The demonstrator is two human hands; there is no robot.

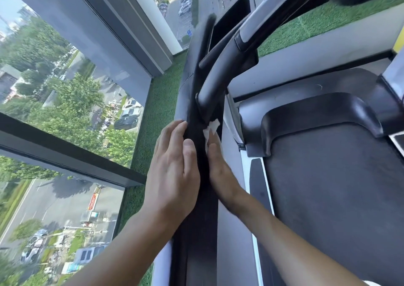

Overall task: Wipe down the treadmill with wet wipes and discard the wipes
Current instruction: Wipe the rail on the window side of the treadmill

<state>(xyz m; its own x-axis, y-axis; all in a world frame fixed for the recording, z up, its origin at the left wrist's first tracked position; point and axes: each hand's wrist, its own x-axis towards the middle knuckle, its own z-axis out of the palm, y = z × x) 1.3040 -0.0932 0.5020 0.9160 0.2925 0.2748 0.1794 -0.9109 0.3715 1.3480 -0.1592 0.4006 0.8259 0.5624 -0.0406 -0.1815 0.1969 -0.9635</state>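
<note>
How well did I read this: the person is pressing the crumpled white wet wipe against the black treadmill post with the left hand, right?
Not quite. The right hand presses the crumpled white wet wipe against the black treadmill post. The left hand lies flat and bare on the post's other side. The head view shows this.

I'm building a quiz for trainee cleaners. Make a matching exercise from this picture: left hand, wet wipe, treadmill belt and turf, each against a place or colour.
1. left hand
2. wet wipe
3. treadmill belt
4. turf

a. green, beside the window
b. white, pressed by the right hand
c. flat against the black bar
d. dark grey, at the right

Pairs: 1-c, 2-b, 3-d, 4-a.
</note>
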